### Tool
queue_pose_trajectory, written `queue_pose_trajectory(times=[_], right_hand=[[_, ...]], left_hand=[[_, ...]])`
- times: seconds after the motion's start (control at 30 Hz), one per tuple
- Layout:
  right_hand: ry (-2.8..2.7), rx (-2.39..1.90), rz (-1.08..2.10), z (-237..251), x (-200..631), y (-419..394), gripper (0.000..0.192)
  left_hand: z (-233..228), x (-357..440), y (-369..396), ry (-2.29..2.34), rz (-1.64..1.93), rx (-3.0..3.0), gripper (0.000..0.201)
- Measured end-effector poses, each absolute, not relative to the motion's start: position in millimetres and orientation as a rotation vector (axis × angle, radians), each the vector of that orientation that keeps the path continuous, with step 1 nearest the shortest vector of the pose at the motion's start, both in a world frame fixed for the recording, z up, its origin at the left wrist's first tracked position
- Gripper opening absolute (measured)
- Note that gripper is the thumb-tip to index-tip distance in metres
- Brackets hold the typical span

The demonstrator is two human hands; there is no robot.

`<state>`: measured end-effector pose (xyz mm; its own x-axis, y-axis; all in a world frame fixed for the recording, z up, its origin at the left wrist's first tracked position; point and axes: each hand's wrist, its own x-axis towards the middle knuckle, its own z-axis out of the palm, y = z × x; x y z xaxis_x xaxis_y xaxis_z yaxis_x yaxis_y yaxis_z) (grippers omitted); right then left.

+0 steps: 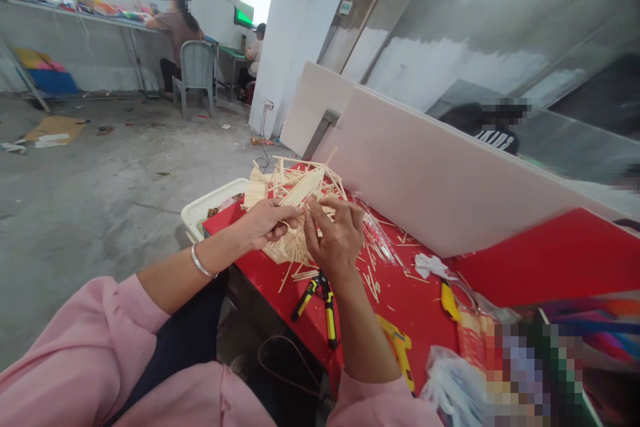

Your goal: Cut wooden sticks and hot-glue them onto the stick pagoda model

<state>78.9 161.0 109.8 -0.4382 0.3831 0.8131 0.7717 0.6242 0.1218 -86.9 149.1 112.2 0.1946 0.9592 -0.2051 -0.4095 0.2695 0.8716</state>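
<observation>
Both hands [305,230] pinch a stick model [295,197], sticks slanting up-right.

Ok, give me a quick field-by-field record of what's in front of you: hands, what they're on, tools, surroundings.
left hand: fingers on the stick model
right hand: fingers pinching a stick at the model's front
surface: red table
tools: black-and-yellow pliers lying below the right hand, untouched
loose bits: scattered sticks and a clear plastic wrapper
left of model: white tray
behind: pale board
background: seated person on a grey chair
</observation>
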Motion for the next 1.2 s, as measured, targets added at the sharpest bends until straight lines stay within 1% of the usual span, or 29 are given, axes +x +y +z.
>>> queue_pose_trajectory(times=[0.13, 0.3, 0.4, 0.67, 0.87, 1.1, 1.2], right_hand=[[-2.048, -0.885, -0.63, 109.1, 77.3, 162.7, 0.03], [-2.04, -0.892, -0.643, 108.4, 75.3, 163.3, 0.029], [-2.035, -0.901, -0.636, 108.0, 74.9, 163.5, 0.03], [-2.018, -0.892, -0.596, 104.9, 75.6, 164.2, 0.032], [-2.006, -0.893, -0.591, 105.1, 76.8, 162.4, 0.03], [-1.984, -0.903, -0.633, 109.6, 86.1, 150.1, 0.028], [-1.978, -0.907, -0.616, 110.7, 91.4, 145.0, 0.028]], left_hand=[[117.8, -88.3, 148.7, 0.91, 1.071, 0.704, 0.028], [116.3, -90.5, 151.5, 0.833, 1.057, 0.641, 0.021], [113.0, -91.2, 153.6, 0.816, 1.046, 0.656, 0.019], [116.4, -91.2, 153.1, 0.858, 1.065, 0.734, 0.022], [111.9, -92.4, 155.1, 0.844, 1.066, 0.766, 0.019], [114.2, -91.9, 154.6, 0.854, 1.064, 0.748, 0.021], [115.5, -91.7, 154.0, 0.847, 1.061, 0.747, 0.019]])
